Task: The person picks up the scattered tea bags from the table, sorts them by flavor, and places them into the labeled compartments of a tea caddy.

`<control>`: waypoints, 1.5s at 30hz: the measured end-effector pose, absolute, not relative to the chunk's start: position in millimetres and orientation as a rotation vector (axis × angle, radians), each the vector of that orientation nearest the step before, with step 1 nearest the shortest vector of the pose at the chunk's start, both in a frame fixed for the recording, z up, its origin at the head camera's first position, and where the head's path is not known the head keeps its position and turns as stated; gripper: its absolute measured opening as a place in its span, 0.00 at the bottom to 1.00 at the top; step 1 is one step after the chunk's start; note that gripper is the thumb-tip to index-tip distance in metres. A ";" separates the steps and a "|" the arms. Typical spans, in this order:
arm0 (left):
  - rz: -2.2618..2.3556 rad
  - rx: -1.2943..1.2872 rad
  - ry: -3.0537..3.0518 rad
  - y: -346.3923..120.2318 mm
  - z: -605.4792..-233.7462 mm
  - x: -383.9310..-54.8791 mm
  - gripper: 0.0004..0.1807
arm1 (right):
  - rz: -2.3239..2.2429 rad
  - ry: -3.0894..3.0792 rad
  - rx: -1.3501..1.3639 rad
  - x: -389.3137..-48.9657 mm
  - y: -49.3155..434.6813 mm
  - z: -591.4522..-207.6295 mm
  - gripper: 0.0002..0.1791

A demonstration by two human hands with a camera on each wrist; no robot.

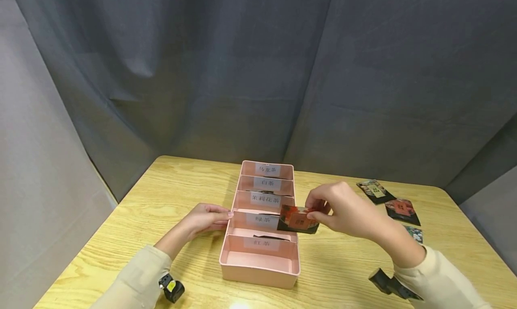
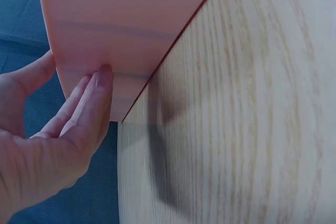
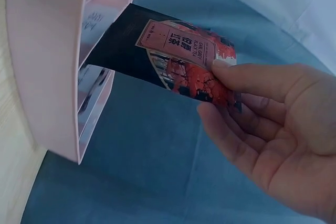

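My right hand [image 1: 343, 210] pinches one end of a dark tea sachet [image 1: 298, 219] with red artwork and a pink label reading "Earl Grey Black Tea". The sachet [image 3: 173, 56] is held flat, its free end over the right rim of a pink divided box [image 1: 262, 273]. Labels in Chinese mark the box's several compartments, and dark sachet edges show in some; the front one shows a bare floor. At the box's left side, my left hand [image 1: 206, 217] holds the wall, thumb at the rim and straight fingers [image 2: 100, 93] against the outside.
On the table's right lie more sachets: a dark one with a yellowish label [image 1: 375, 191], a red-and-black one [image 1: 402, 211] and one with a green-white pattern [image 1: 414, 232], partly hidden by the right arm. A grey curtain [image 1: 226, 76] hangs behind the wooden table [image 1: 153, 210].
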State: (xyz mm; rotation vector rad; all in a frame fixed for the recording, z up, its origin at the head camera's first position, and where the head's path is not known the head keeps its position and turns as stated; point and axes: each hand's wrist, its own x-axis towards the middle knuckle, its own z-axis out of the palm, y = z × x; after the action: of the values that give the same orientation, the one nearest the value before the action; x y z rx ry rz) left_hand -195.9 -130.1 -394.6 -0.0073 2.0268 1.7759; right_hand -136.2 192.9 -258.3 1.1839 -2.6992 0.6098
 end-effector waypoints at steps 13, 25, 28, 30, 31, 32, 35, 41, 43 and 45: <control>1.761 -0.027 2.048 -129.6 -394.3 -195.3 0.22 | 0.667 -2.658 1.308 -127.3 161.5 -261.3 0.09; 1.748 -0.003 2.063 -127.9 -391.9 -195.7 0.23 | 0.644 -2.733 1.336 -118.2 141.0 -278.2 0.12; 1.741 -0.007 2.065 -128.5 -392.0 -196.0 0.22 | 0.657 -2.751 1.334 -118.3 138.1 -287.2 0.13; 1.750 -0.012 2.054 -129.1 -392.1 -196.0 0.22 | 0.638 -2.756 1.324 -118.6 135.7 -294.1 0.14; 1.753 -0.014 2.048 -129.1 -392.1 -196.3 0.22 | 0.626 -2.762 1.317 -118.6 134.8 -297.4 0.14; 1.755 -0.015 2.043 -129.1 -391.9 -196.4 0.21 | 0.612 -2.766 1.311 -118.6 133.8 -300.7 0.14; 1.761 -0.020 2.029 -128.9 -391.1 -196.7 0.21 | 0.564 -2.770 1.309 -118.8 131.6 -310.2 0.14; 1.749 -0.032 2.031 -128.3 -389.7 -196.6 0.21 | 0.449 -2.742 1.338 -119.8 128.8 -326.4 0.15; 1.748 -0.035 2.032 -128.2 -389.4 -196.8 0.21 | 0.405 -2.733 1.332 -119.8 128.0 -330.1 0.16; 1.750 -0.034 2.031 -128.1 -389.6 -196.9 0.21 | 0.372 -2.726 1.320 -119.3 127.3 -332.8 0.17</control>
State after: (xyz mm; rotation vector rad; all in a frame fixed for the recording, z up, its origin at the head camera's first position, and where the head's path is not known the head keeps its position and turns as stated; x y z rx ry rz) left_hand -196.9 -128.1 -389.6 -0.0340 2.0313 1.7501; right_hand -119.3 127.3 -332.8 1.3202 -2.7259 0.3723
